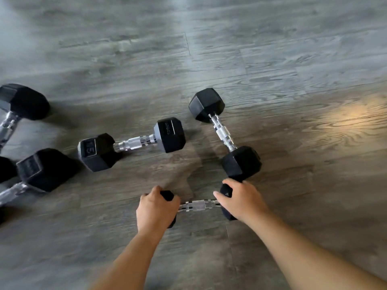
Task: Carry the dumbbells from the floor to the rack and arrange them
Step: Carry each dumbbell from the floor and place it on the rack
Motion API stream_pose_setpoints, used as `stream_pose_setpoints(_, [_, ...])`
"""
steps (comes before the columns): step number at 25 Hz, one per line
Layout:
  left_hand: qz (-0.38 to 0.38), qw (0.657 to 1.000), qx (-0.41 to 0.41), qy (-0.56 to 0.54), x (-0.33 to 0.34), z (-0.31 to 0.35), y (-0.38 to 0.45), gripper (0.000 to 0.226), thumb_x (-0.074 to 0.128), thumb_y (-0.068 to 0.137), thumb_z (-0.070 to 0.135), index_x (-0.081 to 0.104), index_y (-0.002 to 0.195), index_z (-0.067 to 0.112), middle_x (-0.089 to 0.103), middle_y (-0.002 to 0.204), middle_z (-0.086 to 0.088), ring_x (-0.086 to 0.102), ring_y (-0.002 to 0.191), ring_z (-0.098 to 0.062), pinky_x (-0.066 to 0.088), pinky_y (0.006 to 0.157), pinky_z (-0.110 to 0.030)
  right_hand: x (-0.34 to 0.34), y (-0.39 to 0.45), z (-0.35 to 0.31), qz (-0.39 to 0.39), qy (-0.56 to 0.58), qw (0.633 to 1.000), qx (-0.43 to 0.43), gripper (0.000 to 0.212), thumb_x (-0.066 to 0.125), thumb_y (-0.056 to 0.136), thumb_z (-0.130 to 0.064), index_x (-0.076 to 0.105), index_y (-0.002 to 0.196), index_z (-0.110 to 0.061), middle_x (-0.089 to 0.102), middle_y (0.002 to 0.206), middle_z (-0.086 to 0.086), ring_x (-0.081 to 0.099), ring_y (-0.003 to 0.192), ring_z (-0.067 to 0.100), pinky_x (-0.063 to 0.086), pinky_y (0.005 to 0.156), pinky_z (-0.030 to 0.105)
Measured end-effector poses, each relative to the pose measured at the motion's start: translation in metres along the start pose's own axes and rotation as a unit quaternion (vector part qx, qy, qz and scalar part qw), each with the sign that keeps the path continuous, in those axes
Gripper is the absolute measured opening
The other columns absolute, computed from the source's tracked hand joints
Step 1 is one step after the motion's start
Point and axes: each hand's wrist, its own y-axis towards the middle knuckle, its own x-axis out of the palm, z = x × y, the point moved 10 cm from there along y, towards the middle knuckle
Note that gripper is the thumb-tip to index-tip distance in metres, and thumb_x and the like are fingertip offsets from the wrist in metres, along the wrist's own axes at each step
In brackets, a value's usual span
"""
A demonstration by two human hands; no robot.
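- Left hand (156, 208) grasps the left head of the near dumbbell (199, 205).
- Right hand (240, 198) grasps its right head.
- Near dumbbell lies on the floor (293, 59).
- Four more dumbbells lie farther off: one right (223, 132), one centre (134, 143), two left (12, 120) (31, 176).

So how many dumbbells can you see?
5: one held at both ends, one beyond the right hand, one in the middle, two cut off at the left edge. More may be hidden.
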Motion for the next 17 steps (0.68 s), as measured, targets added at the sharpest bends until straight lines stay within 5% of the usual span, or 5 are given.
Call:
stream_pose_setpoints(4, [0.024,1.0,0.012,0.003,0.0,0.002,0.0,0.039,0.063,0.077,0.051,0.064,0.105,0.023,0.062,0.095,-0.007,0.058,0.085,-0.027,0.051,0.074,-0.034,-0.001,-0.001,0.001,0.016,0.019,1.0,-0.015,0.054,0.068,0.086,-0.061,0.065,0.129,-0.03,0.065,0.118,0.007,0.06,0.115,0.029,0.052,0.091,0.037])
stream_pose_setpoints(7, [0.025,0.999,0.02,-0.003,0.001,0.003,0.001,0.036,0.064,0.074,0.051,0.063,0.099,0.025,0.064,0.094,-0.003,0.061,0.085,-0.024,0.054,0.074,-0.034,0.001,0.003,0.003,0.031,0.033,0.999,-0.015,0.032,0.066,0.084,-0.058,0.067,0.103,-0.032,0.063,0.097,0.002,0.061,0.097,0.027,0.053,0.078,0.035])
stream_pose_setpoints(12, [0.0,0.999,0.018,-0.03,-0.007,0.005,-0.009,0.028,0.069,0.076,0.042,0.064,0.096,0.023,0.064,0.097,-0.006,0.063,0.084,-0.027,0.057,0.077,-0.036,-0.005,-0.01,0.004,0.046,0.083,0.995,-0.004,0.032,0.068,0.08,-0.047,0.057,0.078,-0.017,0.062,0.081,0.004,0.06,0.079,0.028,0.042,0.061,0.032])
stream_pose_setpoints(17, [0.014,0.997,0.071,-0.01,-0.081,0.045,-0.077,0.027,0.072,0.073,0.038,0.063,0.093,0.022,0.063,0.095,-0.004,0.061,0.081,-0.023,0.047,0.065,-0.031,-0.075,-0.089,-0.007,0.092,0.112,0.989,0.014,0.03,0.075,0.078,-0.039,0.062,0.076,-0.012,0.063,0.07,0.003,0.059,0.07,0.025,0.036,0.053,0.032])
